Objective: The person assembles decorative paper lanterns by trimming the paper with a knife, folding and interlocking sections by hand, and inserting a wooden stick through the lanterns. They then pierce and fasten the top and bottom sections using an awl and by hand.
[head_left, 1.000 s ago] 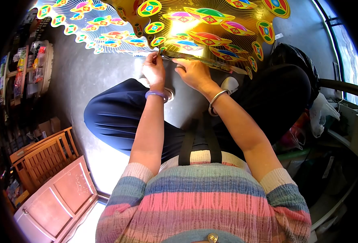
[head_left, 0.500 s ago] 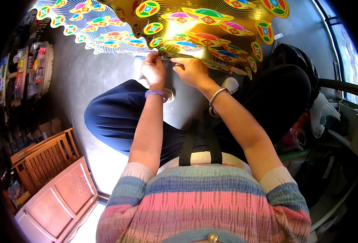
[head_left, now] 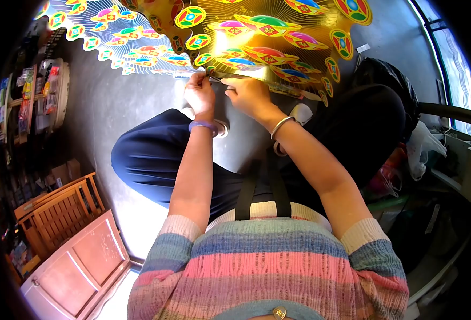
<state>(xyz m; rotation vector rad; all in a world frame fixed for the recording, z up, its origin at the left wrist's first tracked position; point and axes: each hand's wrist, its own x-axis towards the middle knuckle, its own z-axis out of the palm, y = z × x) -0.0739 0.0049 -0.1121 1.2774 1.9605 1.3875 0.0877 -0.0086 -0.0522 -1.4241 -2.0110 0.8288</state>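
Observation:
A large shiny foil decoration fills the top of the view, with a gold panel (head_left: pixel 270 40) on the right and a silvery panel (head_left: pixel 123 40) on the left. Both have scalloped edges and colourful printed ingot shapes and round coin motifs. Where the panels meet at the bottom, my left hand (head_left: pixel 199 96) pinches the lower edge with thumb and fingers. Just to its right, my right hand (head_left: pixel 251 97) is closed around a thin dark tool (head_left: pixel 214 79) whose tip reaches the same spot. The exact contact point is too small to make out.
Below my hands are my knees and the grey floor (head_left: pixel 102 114). A wooden slatted chair (head_left: pixel 59 208) and a pinkish cabinet panel (head_left: pixel 81 266) stand at lower left, shelves of packets (head_left: pixel 38 101) at far left. Black (head_left: pixel 387 72) and white plastic bags (head_left: pixel 425 146) lie to the right.
The foil decoration and both hands have shifted slightly left in view. My hands keep their grip at the lower edge, and the dark tool's angle looks slightly different.

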